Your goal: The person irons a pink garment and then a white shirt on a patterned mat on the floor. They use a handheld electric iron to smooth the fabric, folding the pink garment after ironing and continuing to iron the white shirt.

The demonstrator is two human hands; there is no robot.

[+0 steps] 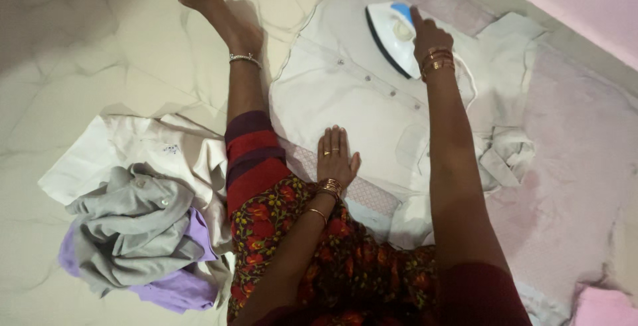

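Observation:
A white buttoned shirt lies spread flat on a pale pink cloth on the floor. My right hand grips the handle of a white and blue iron that rests on the far part of the shirt. My left hand lies flat, fingers apart, on the shirt's near edge, holding it down. Both wrists carry gold bangles. My left leg stretches out along the shirt's left side, with an anklet at the foot.
A heap of crumpled clothes, grey over purple, lies on another white garment at my left. The floor is pale marble tile. A pink wall runs along the far right. A pink cloth corner shows bottom right.

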